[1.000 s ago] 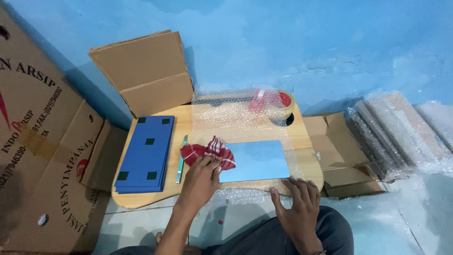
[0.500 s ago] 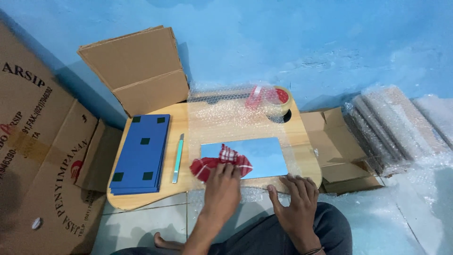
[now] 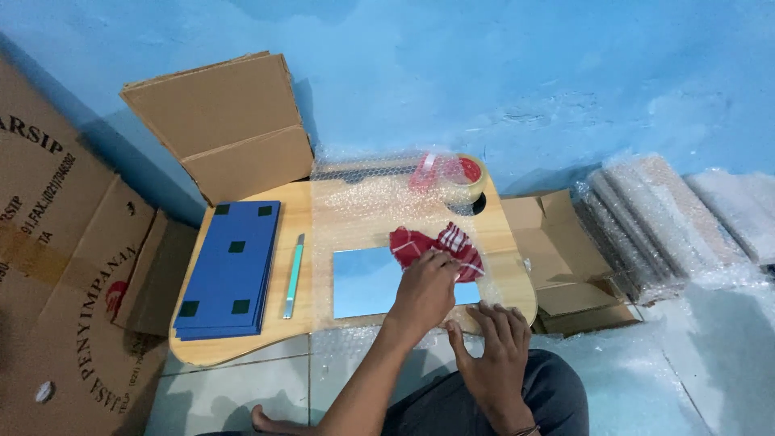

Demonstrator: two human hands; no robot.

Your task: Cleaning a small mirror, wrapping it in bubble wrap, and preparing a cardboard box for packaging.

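— Cardboard is all around you! What is the biggest thing?

— My big brown box (image 3: pixel 56 266) on my left side. It lies flat on the floor. Another folded cardboard piece (image 3: pixel 222 121) leans on the blue wall (image 3: pixel 500 64). Next comes my low wooden table (image 3: pixel 242 343), right in front of my legs.

— What is on the table?

— A sheet of bubble wrap (image 3: pixel 371 202) lies over the middle and right part. On top of it is a shiny mirror (image 3: pixel 363 282), flat and square. On the left of the table sits a stack of blue boards (image 3: pixel 230 270). Wrapped bundles (image 3: pixel 646 226) lie on the floor to my right.

— And your hands?

— My left hand (image 3: pixel 424 295) presses down on a red checked cloth (image 3: pixel 436 242). My fingers curl on it, and the cloth sits on the far right corner of the mirror. My right hand (image 3: pixel 492 347) is flat, fingers spread, on the near edge of the table, holding nothing.

— Any small things?

— A roll of tape (image 3: pixel 464 178) at the far right of the table. A thin green cutter (image 3: pixel 293 274) lies between the blue boards and the mirror.
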